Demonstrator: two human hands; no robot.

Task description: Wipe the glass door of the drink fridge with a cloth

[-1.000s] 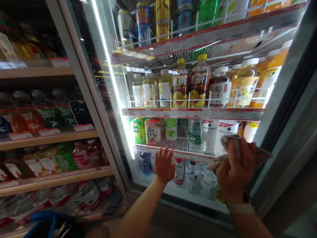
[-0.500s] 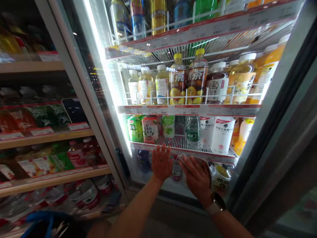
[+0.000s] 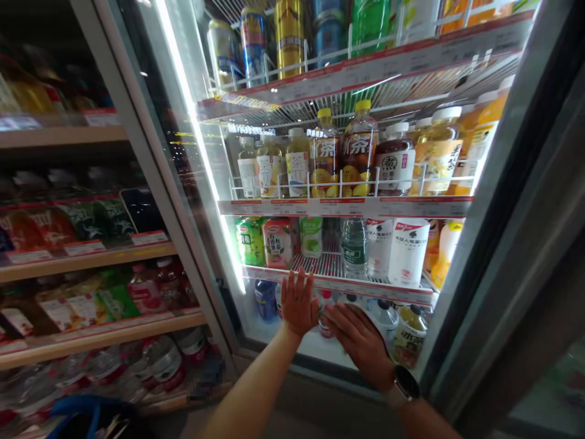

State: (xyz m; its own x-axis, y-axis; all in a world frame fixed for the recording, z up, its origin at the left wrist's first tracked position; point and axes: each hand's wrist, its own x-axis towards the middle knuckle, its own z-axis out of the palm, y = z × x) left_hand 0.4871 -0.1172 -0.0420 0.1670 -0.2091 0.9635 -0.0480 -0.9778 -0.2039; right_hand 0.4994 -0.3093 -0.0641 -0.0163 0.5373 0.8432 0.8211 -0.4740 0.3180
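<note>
Flat against the glass front of a lit drinks cooler, my left hand has its fingers stretched upward and holds nothing. Just to its right, my right hand lies over a cloth, with its fingers together and pointing up and left. Most of the cloth is hidden under the palm. A dark watch is on my right wrist. Behind the glass near the hands stand a clear water bottle, white bottles and a red-labelled pack.
Upper cooler shelves hold tea bottles and cans. The cooler's dark frame rises at the right. On the left are wooden shelves of drinks, a dark phone-like object and a blue-rimmed item at the bottom.
My right hand has moved down and a little left, nearer my left hand. Less of the cloth shows. My left hand stays nearly in place, while the view has shifted slightly.
</note>
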